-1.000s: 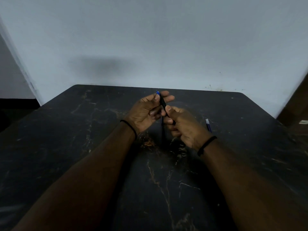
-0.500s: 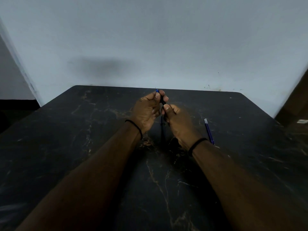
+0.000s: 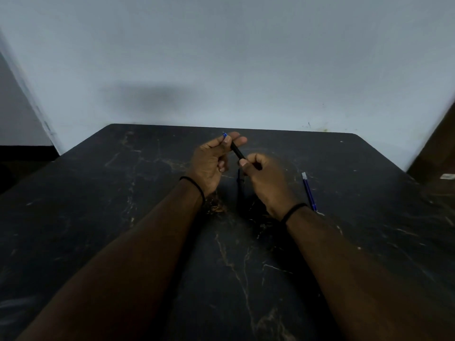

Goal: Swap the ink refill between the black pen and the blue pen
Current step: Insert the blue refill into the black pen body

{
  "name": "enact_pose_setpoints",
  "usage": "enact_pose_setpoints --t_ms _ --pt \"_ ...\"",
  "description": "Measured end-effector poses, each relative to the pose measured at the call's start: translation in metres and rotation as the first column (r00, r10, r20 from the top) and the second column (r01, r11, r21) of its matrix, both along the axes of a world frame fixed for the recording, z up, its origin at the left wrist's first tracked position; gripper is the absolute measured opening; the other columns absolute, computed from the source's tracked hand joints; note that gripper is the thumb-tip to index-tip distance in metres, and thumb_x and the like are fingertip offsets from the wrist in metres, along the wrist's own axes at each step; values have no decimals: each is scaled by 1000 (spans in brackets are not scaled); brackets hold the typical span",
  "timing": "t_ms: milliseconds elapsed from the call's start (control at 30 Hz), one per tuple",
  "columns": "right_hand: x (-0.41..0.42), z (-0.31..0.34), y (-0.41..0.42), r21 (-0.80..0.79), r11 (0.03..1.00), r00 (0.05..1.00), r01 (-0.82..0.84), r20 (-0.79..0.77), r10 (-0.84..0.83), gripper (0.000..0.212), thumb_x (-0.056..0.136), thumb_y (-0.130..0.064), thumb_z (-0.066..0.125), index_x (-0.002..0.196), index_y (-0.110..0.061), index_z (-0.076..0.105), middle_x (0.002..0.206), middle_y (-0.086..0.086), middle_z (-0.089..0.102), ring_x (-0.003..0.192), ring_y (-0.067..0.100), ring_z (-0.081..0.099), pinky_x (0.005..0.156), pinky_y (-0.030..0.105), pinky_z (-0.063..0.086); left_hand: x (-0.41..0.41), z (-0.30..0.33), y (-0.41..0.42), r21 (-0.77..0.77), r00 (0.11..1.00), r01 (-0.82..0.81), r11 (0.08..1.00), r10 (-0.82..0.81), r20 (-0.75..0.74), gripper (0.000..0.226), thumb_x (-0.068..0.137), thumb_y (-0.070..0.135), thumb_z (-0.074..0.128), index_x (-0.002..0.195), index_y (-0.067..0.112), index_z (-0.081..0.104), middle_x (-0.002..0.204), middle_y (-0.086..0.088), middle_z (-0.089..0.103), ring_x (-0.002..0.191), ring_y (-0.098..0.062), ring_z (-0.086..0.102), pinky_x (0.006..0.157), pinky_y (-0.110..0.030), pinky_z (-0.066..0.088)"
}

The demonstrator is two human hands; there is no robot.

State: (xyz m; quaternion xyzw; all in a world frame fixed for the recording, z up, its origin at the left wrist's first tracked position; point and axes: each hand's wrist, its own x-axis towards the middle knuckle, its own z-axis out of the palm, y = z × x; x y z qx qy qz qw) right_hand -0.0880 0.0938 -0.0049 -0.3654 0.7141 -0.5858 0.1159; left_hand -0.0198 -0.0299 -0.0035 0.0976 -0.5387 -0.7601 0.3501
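Observation:
A black pen (image 3: 236, 152) is held in the air over the middle of the black marbled table (image 3: 98, 205). My left hand (image 3: 209, 163) pinches its far end, where a small blue tip (image 3: 224, 134) sticks out past the fingers. My right hand (image 3: 264, 182) grips the pen's near end in curled fingers. A blue pen part with a pale end (image 3: 309, 191) lies on the table to the right of my right wrist. A dark thin piece (image 3: 239, 178) lies on the table between my hands; I cannot tell what it is.
A pale wall stands right behind the table's far edge (image 3: 234, 129). A brown piece of furniture (image 3: 435, 153) is at the far right. Both my wrists wear thin black bands.
My two hands have drawn slightly apart, so more of the black pen's barrel shows between them. My right hand has shifted right and down. The blue pen part has not moved.

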Motion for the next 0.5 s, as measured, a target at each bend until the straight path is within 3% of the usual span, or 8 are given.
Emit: enact_pose_setpoints --t_ms 100,200,333,500 --pt "1 2 4 -72 997 996 3 94 4 8 92 -17 68 95 -17 60 83 1 61 72 12 54 63 25 45 0 -2 -2 8 1000 -12 1000 12 -2 15 96 15 56 103 12 70 107 -5 75 39 -4 31 42 -18 26" --pt "2 7 7 -74 997 982 -17 188 31 20 97 -33 61 107 -15 63 80 1 65 53 -3 54 51 18 38 0 -2 -4 28 1000 -19 999 19 -14 14 94 14 58 99 12 71 106 -7 75 38 -4 31 42 -19 25" --pt "1 8 7 0 1000 982 -30 188 29 34 105 -28 46 100 -5 71 71 0 62 39 -5 45 51 17 31 2 -3 -5 22 1000 -25 999 25 -13 14 95 13 57 97 14 72 104 -6 76 38 -4 31 41 -19 24" --pt "-1 6 6 -45 999 986 -15 163 22 9 95 -14 65 86 -14 62 71 -3 57 50 -2 47 44 10 37 3 -3 -5 16 1000 -22 1000 22 6 15 96 14 56 99 14 71 105 -6 75 39 -4 29 43 -20 24"
